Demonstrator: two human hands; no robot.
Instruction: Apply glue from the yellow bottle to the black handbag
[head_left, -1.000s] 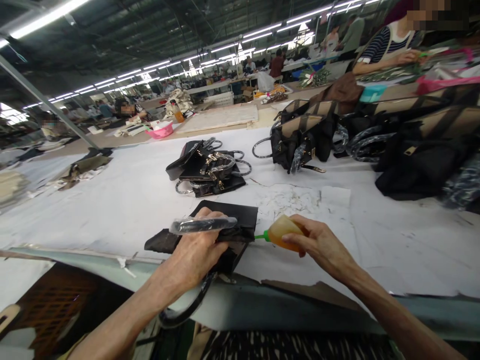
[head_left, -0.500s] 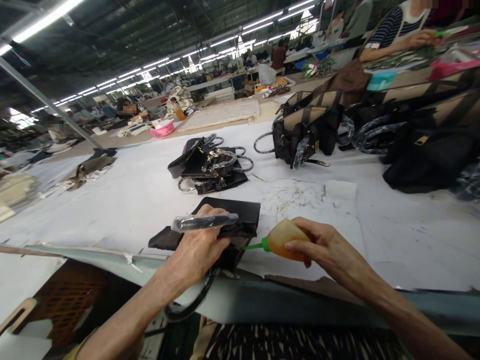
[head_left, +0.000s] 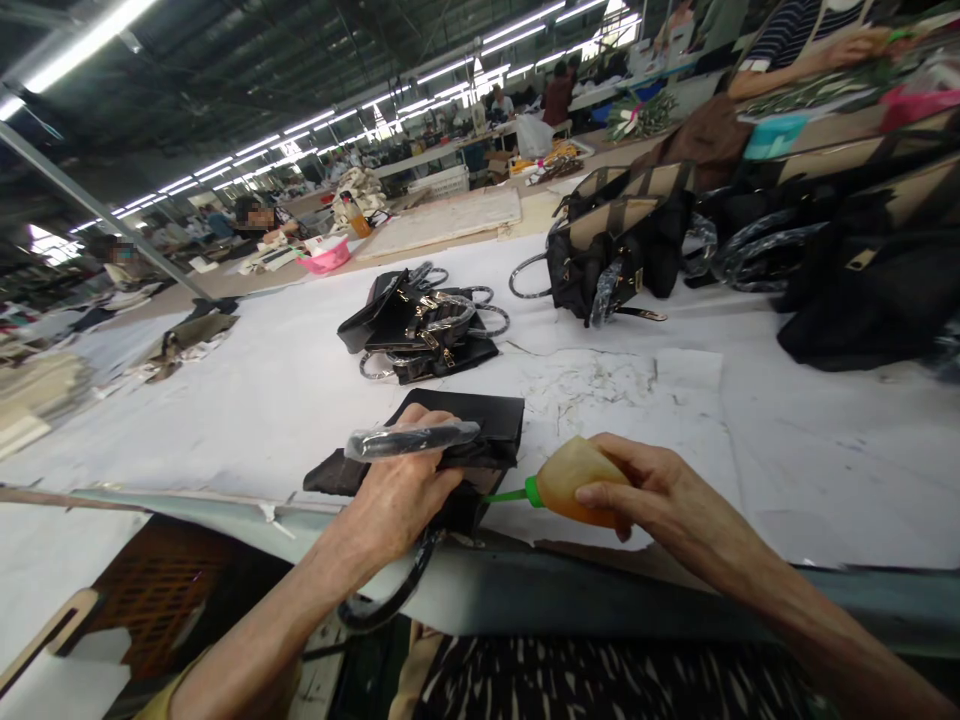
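Observation:
My left hand point(head_left: 397, 490) is closed on a flat black handbag point(head_left: 480, 425) lying at the near edge of the white-covered table point(head_left: 247, 400). Its plastic-wrapped handle point(head_left: 409, 440) lies across my fingers, and a second black handle point(head_left: 390, 595) hangs down over the table edge. My right hand point(head_left: 660, 490) grips an amber squeeze bottle point(head_left: 570, 480) with a green nozzle point(head_left: 510, 494). The nozzle tip points left and reaches the bag's side just beside my left fingers.
A pile of black handbags point(head_left: 424, 325) lies mid-table. More black and tan bags point(head_left: 615, 240) crowd the far right. A pink basin point(head_left: 326, 258) stands further back. A person in a striped top point(head_left: 795, 35) works at the top right; other people sit at distant tables.
The nozzle has slid left, deeper along the bag's side. The whole view has shifted slightly; my left hand keeps its hold on the bag.

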